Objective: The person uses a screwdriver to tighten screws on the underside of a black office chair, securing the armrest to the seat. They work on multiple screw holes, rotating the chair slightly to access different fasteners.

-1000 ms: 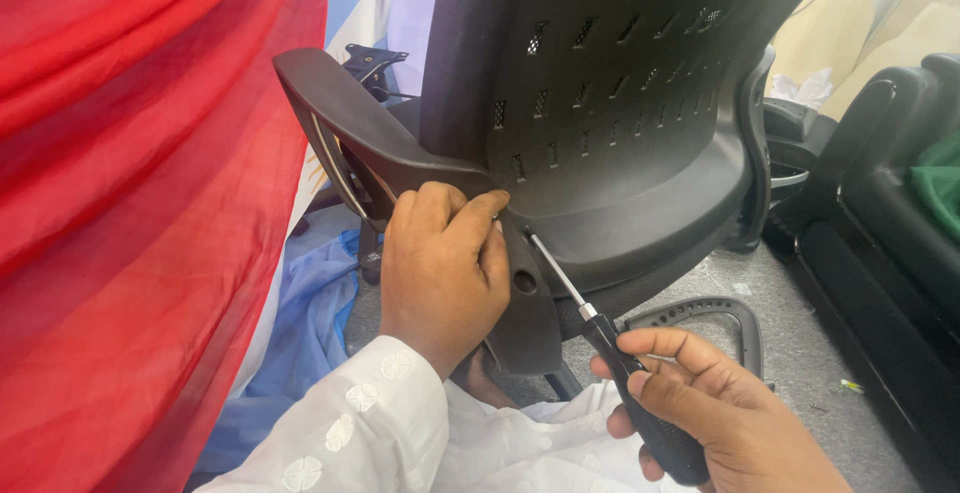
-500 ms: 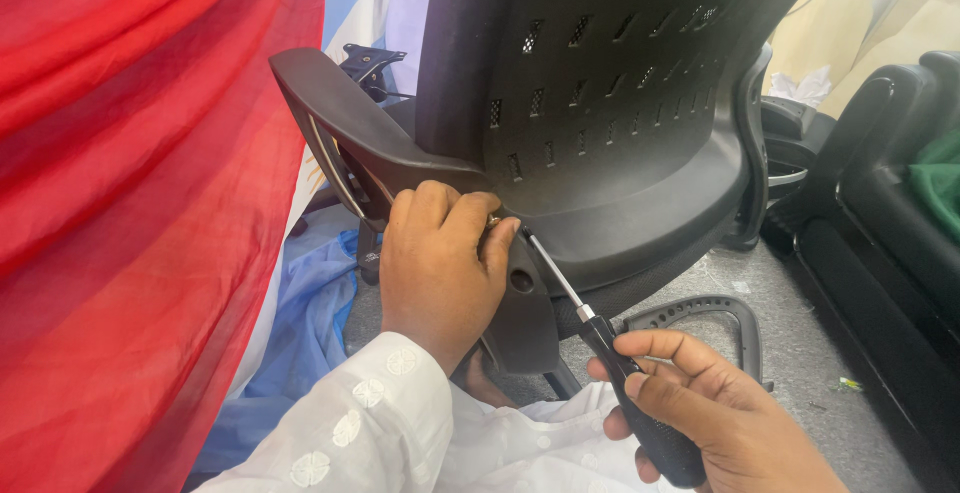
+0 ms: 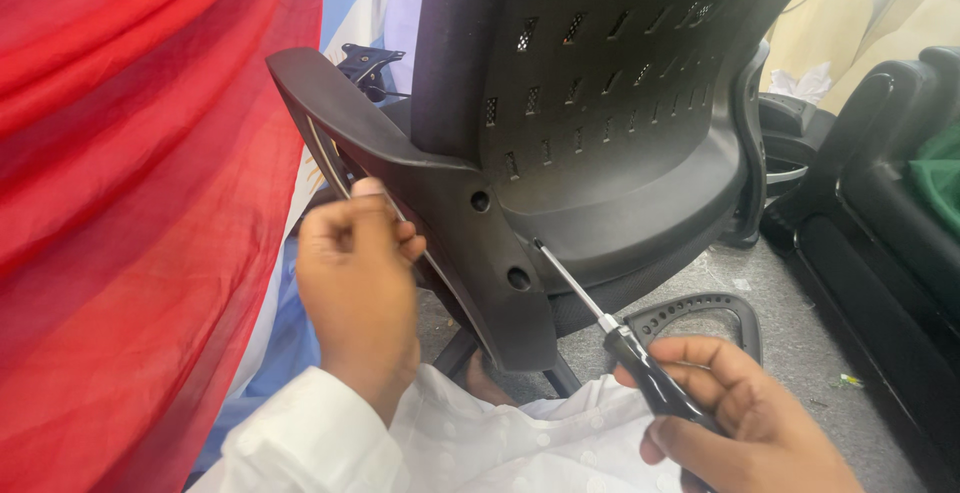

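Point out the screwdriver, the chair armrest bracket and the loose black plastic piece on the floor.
screwdriver (image 3: 655, 385): head view, on its black handle in the right hand.
chair armrest bracket (image 3: 455, 203): head view, on its flat face above the upper hole.
loose black plastic piece (image 3: 735, 305): head view, on its curved, perforated rim.

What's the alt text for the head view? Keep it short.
The right hand holds a black-handled screwdriver with its tip at the joint between a black office chair's backrest and armrest bracket. The left hand is curled beside the bracket. Red fabric hangs on the left.
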